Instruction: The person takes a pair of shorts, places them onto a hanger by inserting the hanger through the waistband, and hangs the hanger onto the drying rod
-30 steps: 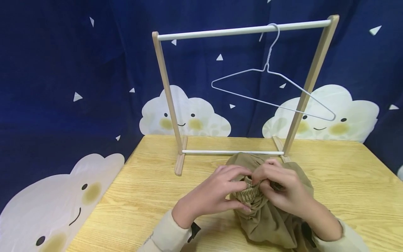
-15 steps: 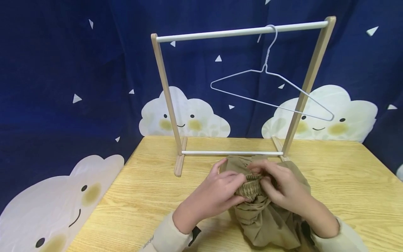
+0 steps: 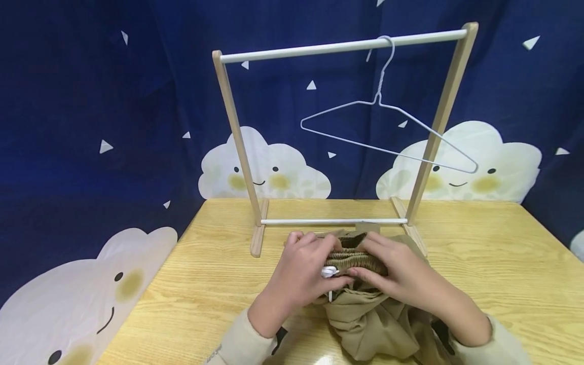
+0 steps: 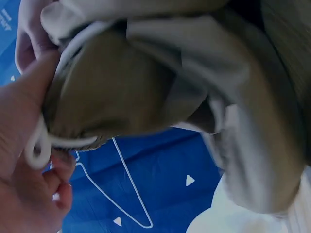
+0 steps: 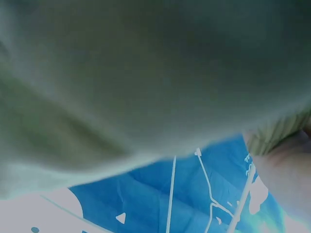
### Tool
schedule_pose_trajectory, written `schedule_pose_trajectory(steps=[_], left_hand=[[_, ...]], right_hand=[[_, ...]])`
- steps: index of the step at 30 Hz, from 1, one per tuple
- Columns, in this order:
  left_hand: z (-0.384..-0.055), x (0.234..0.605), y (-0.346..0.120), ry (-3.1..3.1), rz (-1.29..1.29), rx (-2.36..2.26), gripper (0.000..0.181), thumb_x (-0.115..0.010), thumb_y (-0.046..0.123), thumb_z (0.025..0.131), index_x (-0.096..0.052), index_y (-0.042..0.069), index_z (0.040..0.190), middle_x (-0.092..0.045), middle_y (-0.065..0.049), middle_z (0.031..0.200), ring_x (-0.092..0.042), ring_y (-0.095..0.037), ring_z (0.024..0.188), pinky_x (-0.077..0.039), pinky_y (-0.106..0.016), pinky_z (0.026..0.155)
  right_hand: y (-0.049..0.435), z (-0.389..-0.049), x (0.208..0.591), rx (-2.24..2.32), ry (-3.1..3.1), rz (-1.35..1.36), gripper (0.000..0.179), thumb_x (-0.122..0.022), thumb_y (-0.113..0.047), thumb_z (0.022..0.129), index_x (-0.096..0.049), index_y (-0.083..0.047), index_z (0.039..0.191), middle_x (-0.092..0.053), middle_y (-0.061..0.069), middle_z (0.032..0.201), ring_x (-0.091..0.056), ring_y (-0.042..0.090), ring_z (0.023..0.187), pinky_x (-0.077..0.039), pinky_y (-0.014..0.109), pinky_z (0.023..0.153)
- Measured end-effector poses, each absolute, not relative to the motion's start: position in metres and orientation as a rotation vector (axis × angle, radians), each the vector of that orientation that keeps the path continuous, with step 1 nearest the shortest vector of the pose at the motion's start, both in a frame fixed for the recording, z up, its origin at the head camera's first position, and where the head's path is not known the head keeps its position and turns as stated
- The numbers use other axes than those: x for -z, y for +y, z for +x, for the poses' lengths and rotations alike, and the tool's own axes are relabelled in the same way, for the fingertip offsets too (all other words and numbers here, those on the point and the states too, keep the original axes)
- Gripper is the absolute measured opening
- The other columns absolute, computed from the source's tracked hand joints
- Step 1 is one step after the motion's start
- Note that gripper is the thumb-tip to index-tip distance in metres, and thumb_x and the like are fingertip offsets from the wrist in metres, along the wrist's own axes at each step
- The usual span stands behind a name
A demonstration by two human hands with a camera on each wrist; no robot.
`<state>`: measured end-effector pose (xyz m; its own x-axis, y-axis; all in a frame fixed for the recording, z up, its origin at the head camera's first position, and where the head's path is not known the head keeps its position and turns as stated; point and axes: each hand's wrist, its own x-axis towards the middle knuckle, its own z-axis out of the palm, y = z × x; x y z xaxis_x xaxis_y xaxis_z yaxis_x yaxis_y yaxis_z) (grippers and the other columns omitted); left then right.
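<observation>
Bunched khaki pants (image 3: 374, 324) with a gathered elastic waistband (image 3: 358, 261) lie on the table in front of the rack. My left hand (image 3: 301, 271) grips the waistband's left side, fingers over the far edge and thumb at the near side. Beside that thumb, a white drawstring (image 3: 329, 271) shows; its loop (image 4: 38, 145) hangs by the hand in the left wrist view. Opposite, my right hand (image 3: 403, 266) pinches the waistband's right side. Between the hands the waist opening shows dark. Blurred khaki cloth (image 5: 146, 82) fills most of the right wrist view.
A small clothes rack (image 3: 319, 49) with wooden legs and white bars stands behind the pants. From its top bar hangs a white wire hanger (image 3: 380, 87). The wooden table (image 3: 191, 284) reaches to a dark blue curtain (image 3: 150, 101) with clouds.
Both hands have shifted along the waistband and spread apart, the left one moving left. The waistband is now wider between them, and the white drawstring has come into sight.
</observation>
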<state>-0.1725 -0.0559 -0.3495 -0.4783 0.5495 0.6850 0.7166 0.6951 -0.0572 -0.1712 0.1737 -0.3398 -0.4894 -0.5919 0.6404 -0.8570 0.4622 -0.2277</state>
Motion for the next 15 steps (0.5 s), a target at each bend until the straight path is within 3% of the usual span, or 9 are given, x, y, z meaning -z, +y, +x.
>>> schedule_pose_trajectory(steps=[3,8,11,15], left_hand=[[-0.176,0.349,-0.061,-2.244,-1.046,0.298,0.055,-0.083,0.067,0.067,-0.067,0.02,0.092,-0.071,0.012,0.082,-0.05,-0.01,0.074,-0.038,-0.034,0.078],[-0.183,0.349,-0.071,-2.427,-1.087,0.311,0.054,-0.08,0.073,0.064,-0.068,0.023,0.083,-0.06,0.017,0.071,-0.04,-0.01,0.075,-0.035,-0.036,0.083],[-0.187,0.349,-0.076,-2.504,-1.056,0.304,0.046,-0.084,0.063,0.069,-0.074,0.023,0.091,-0.068,0.016,0.082,-0.046,-0.01,0.082,-0.037,-0.039,0.09],[-0.192,0.349,-0.081,-2.507,-1.0,0.347,0.043,-0.087,0.045,0.075,-0.076,0.018,0.108,-0.074,0.007,0.113,-0.058,-0.016,0.109,-0.04,-0.045,0.097]], right_hand=[[0.179,-0.174,0.336,-0.76,-2.17,1.226,0.013,-0.07,-0.03,0.097,-0.066,-0.018,0.1,-0.055,-0.013,0.092,-0.052,0.001,0.078,-0.046,0.014,0.07],[0.188,-0.176,0.33,-0.84,-2.067,1.194,0.022,-0.065,-0.034,0.1,-0.069,-0.012,0.099,-0.06,-0.008,0.094,-0.055,0.005,0.082,-0.046,0.017,0.074],[0.192,-0.178,0.328,-0.835,-2.021,1.156,0.019,-0.066,-0.026,0.098,-0.07,-0.008,0.099,-0.062,-0.004,0.094,-0.054,0.006,0.081,-0.046,0.017,0.074],[0.194,-0.18,0.327,-0.825,-1.984,1.134,0.02,-0.064,-0.026,0.098,-0.07,-0.007,0.098,-0.062,-0.003,0.094,-0.054,0.005,0.078,-0.046,0.016,0.07]])
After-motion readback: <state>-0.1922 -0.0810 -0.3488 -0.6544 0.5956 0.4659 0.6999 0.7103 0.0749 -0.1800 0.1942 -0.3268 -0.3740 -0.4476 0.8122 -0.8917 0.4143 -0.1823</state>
